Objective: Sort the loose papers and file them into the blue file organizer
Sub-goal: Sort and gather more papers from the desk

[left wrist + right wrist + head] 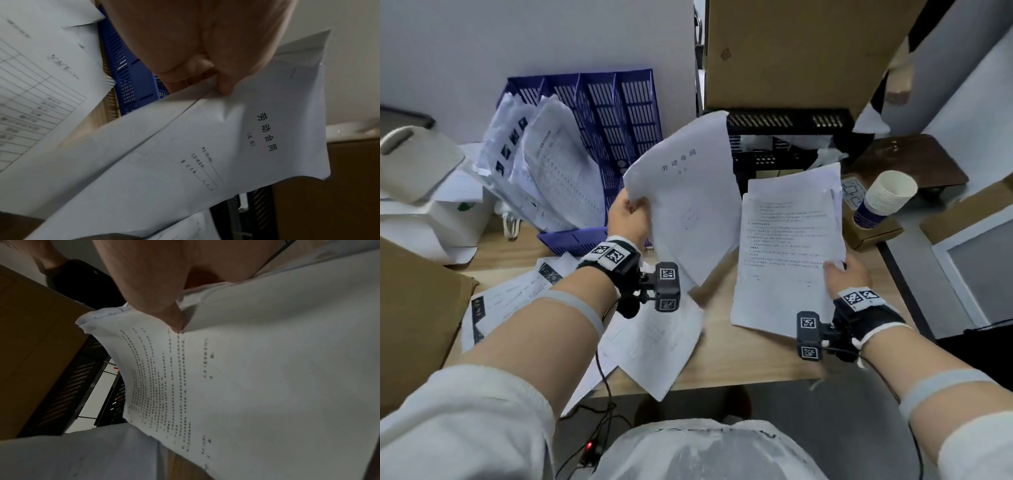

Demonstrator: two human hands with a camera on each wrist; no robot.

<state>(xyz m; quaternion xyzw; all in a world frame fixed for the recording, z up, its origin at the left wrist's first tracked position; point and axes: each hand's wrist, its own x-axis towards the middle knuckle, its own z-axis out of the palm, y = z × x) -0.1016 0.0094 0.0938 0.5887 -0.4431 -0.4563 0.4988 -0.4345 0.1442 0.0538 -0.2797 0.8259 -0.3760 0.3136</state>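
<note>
From the head camera, the left hand pinches the edge of a white title sheet with a short printed heading, held in the air over the middle of the pale wooden desk, while the right hand grips the lower right corner of a thick sheaf of text-covered white pages above the desk's right part. The blue slotted plastic file organizer stands at the desk's back edge against the wall; its left compartments already hold leaning papers, and more loose printed sheets overhang the front edge. Those could slide off if an arm brushes them. In the left wrist view, thumb and fingers close on the title sheet at a single point, so the sheet sags and creases; it could fold or catch on the organizer's divider when pushed in. In the right wrist view, the thumb presses down on the sheaf, whose far corner curls and fans; held only at one corner, inner pages may slip out.
</note>
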